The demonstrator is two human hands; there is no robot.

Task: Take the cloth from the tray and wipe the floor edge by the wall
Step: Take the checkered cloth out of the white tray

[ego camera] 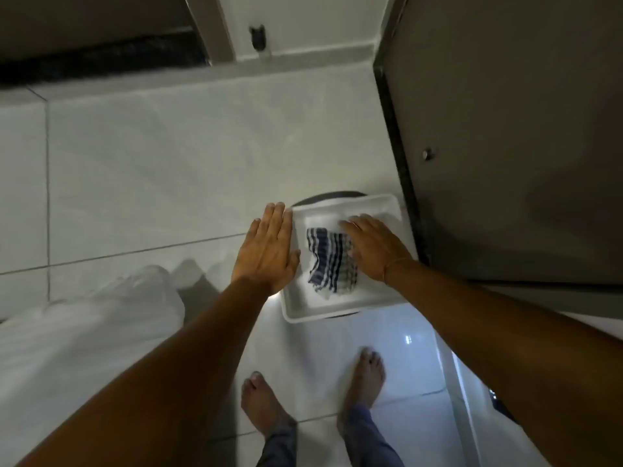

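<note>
A white tray (340, 310) is seen resting on a dark round support (323, 196), of which only slivers show past the far and near rims (its nature cannot be told). Inside the tray a blue-and-white striped cloth (328, 262) is observed, crumpled, lying on the tray floor nearer the right half. The left hand (269, 251) is laid flat, palm down, over the tray's left rim, fingers straight and held together, thumb reaching inward over the rim toward the cloth; nothing is gripped by it. The right hand (376, 246) is placed palm down inside the tray, fingers extended and slightly parted, covering the right edge of the cloth; whether the fabric is pinched beneath the palm cannot be told. A thin band (392, 264) is noted at the right wrist. The tray is located just beside a large dark panel (505, 146) with a small metal knob (428, 154). Pale floor tiles (168, 163) with grey grout lines are recorded all round, bounded at the far side by a light skirting (303, 59) below the wall. Two bare feet (266, 406) and blue trouser cuffs (364, 436) are seen near the lower edge. White bundled fabric (84, 332) is noted at left, blurred.
</note>
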